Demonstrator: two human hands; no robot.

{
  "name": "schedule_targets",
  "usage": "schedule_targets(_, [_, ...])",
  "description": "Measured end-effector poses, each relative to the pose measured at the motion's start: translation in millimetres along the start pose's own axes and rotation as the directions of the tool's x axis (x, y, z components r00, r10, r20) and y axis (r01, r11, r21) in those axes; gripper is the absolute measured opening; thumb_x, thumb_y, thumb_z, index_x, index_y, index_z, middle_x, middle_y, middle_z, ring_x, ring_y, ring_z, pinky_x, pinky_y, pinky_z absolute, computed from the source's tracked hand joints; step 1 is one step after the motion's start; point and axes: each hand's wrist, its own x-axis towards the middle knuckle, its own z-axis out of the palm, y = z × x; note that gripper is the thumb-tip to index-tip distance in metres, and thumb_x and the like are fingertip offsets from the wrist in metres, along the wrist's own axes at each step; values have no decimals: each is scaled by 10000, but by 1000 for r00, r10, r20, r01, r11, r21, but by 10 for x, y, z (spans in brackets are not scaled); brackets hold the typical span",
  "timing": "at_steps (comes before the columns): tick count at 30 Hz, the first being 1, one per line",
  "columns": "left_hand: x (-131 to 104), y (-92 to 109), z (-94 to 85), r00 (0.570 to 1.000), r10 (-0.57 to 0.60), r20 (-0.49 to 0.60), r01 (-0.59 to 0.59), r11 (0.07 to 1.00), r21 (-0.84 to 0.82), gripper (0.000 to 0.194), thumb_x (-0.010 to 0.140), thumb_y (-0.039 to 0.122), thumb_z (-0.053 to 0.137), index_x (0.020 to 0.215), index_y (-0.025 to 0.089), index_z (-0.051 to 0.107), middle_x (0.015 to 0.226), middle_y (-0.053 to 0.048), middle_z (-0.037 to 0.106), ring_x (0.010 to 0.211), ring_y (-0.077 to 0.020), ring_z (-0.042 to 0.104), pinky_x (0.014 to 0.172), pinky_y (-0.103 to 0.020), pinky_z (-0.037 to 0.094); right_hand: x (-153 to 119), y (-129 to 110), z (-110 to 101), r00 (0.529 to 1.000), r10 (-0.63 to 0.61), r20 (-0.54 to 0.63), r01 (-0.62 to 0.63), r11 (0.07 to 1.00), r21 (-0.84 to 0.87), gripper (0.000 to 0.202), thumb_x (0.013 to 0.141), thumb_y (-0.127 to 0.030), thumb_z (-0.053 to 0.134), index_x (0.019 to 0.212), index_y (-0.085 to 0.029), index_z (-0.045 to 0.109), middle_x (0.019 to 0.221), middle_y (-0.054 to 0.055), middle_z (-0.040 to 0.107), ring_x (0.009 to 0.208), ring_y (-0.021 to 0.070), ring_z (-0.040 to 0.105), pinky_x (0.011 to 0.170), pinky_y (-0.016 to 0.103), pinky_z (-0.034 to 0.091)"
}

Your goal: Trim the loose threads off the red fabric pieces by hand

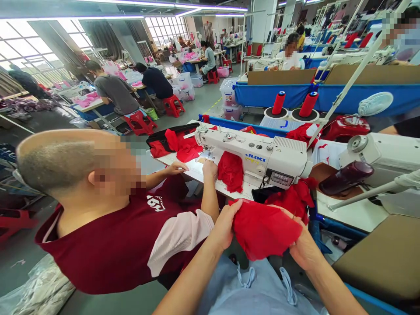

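Gripping red fabric [266, 229], both hands [264, 232] partly closed, beside white sewing table [193, 171], busy workshop.

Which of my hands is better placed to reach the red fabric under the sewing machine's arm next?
Probably your left hand: the bunched red fabric lies just beyond it. Your right hand sits farther off and could keep hold of the red cloth piece that both hands grip.

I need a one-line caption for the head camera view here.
Both hands hold up red fabric beside a seated co-worker at a white sewing machine.
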Motion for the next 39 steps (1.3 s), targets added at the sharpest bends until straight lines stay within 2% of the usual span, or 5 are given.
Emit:
schedule_targets(3, [-40,-10,2,999,30,-18,-30,999,35,353,578,442,850,670,137,698,657,-25,717,638,-158,656,619,-229,452,-12,42,31,997,-59,-47,57,998,-40,590,555,-623,809,942,-186,723,418,-79,437,344,51,232,343,194,217])
schedule_targets(10, [-65,-51,12,990,138,10,-137,990,-25,358,596,446,842,581,135,665,587,-41,698,654,-192,681,627,-246,484,35,144,125,942,-242,-233,201,962,-186,338,593,-488,838,706,-196,710,618,-1,655,562,151,551,468,241,427])
schedule_targets(17, [-68,-104,-137,939,-293,182,301,954,-17,413,646,491,810,786,109,733,756,-109,755,719,-212,707,657,-257,514,84,163,2,888,-296,-352,261,954,-146,364,591,-503,838,764,-197,742,616,-24,662,510,110,494,459,224,399])
schedule_targets(34, [119,-212,-175,994,108,-4,-104,971,216,393,649,424,793,892,151,648,805,-50,685,742,-178,631,725,-292,473,-10,-36,120,993,-1,-114,14,994,109,357,489,-396,927,693,-196,712,447,-73,587,327,47,428,312,147,353])
schedule_targets(39, [33,-288,-201,846,529,62,-466,679,568,166,802,268,647,952,198,629,966,-37,608,943,-174,553,885,-306,400,-43,-36,217,991,15,-132,0,993,119,368,483,-381,930,755,-202,760,595,-11,712,509,114,618,500,199,514])
